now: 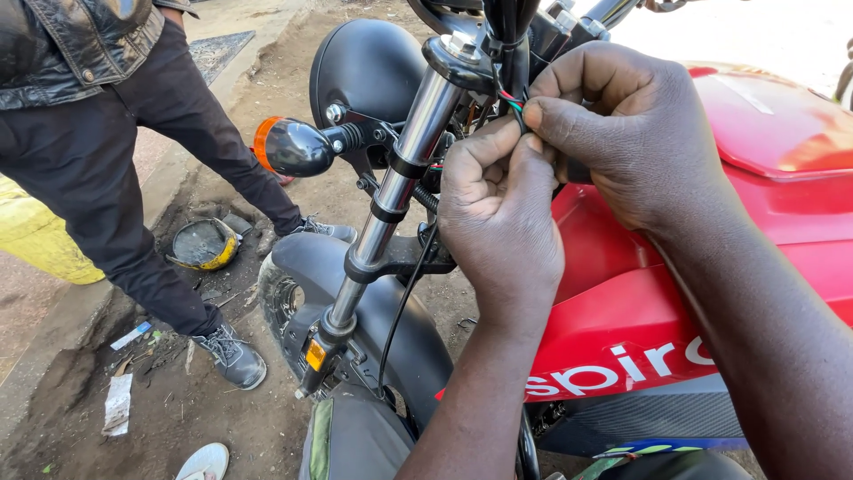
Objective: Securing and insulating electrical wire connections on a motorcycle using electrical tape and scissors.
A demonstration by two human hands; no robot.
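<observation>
Both my hands work at the steering head of a red motorcycle (782, 160). My left hand (498, 209) and my right hand (622, 124) pinch a small bundle of thin red, green and blue wires (512, 100) between thumbs and fingertips, just behind the chrome fork tube (400, 169). A black headlight shell (369, 67) and an orange turn signal (289, 147) sit left of the fork. The black front mudguard (373, 302) curves below, with a thin black cable (404, 302) hanging past it.
Another person in dark trousers and a leather jacket (80, 44) stands at left, shoes (233, 356) on dirt ground. A round yellow-rimmed tin (204, 244), paper scraps (118, 404) and a yellow object (35, 244) lie around.
</observation>
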